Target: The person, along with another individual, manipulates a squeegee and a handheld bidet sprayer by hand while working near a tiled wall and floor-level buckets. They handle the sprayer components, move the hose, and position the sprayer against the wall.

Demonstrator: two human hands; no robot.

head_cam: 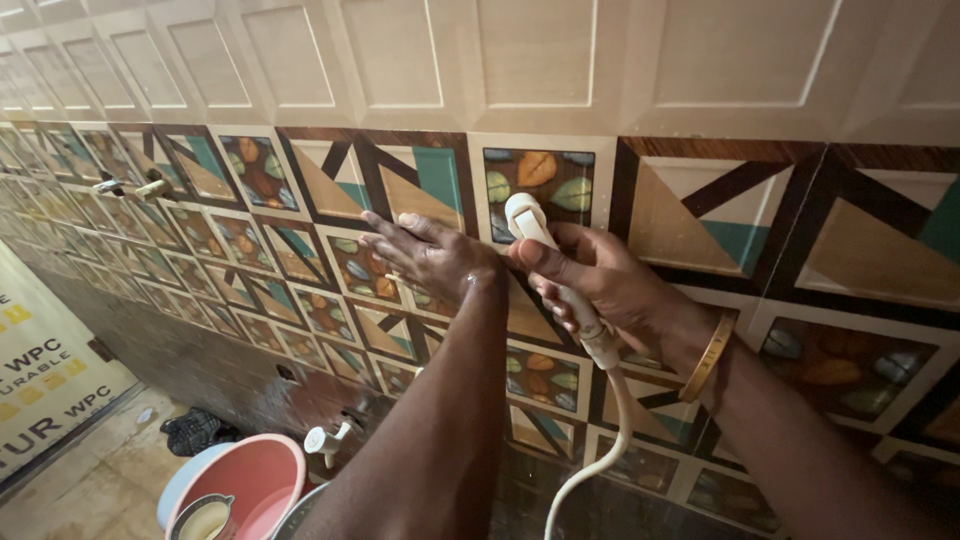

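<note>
My right hand [610, 285] grips a white hand-held spray nozzle [527, 220] by its handle, with the head pointing up against the patterned wall tiles [700, 215]. A white hose [600, 450] hangs from the handle down to the bottom edge. My left hand [425, 255] lies flat on the tiles just left of the nozzle, fingers spread and pointing left, holding nothing. A gold bangle [708, 358] sits on my right wrist.
A white tap [325, 440] sticks out of the wall low down. Below it stand a pink bucket [265, 475] inside a blue one, and a small mug [205, 518]. Two more taps [130, 187] sit on the wall far left. A dark cloth [195, 430] lies on the floor.
</note>
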